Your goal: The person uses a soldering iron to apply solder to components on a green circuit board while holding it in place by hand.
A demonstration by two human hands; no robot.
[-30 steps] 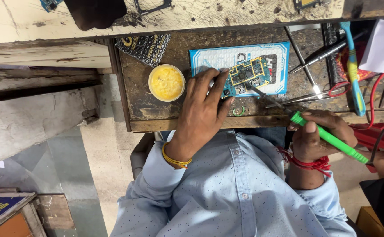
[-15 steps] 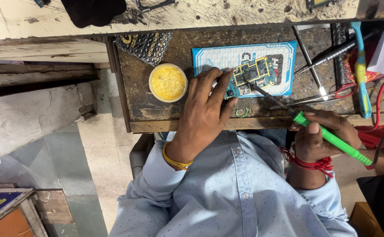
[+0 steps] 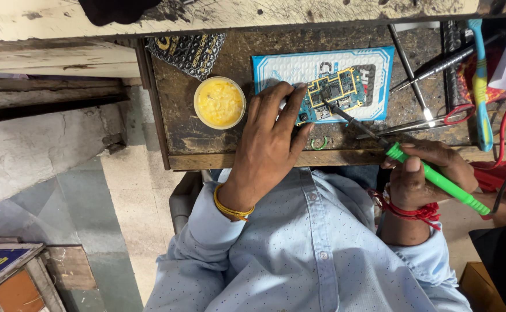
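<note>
A small green-and-yellow circuit board (image 3: 335, 92) lies flat on a blue mat at about 12 o'clock, tilted slightly, with dark chips across its face. A soldering iron (image 3: 406, 158) with a bright green handle and a dark metal shaft slants from 4 o'clock up to 11 o'clock, its tip touching the board's lower left part.

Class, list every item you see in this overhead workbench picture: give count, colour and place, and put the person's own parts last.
circuit board: one, green and gold, on the mat
mat: one, blue and white, bench centre
soldering iron: one, green handle, tip on the board
round tin: one, yellow paste, left of the mat
tweezers: several metal tools, right of the mat
toothbrush: one, blue, far right
workbench: one, brown wood
left hand: pressing the board's left edge
right hand: holding the iron
</note>
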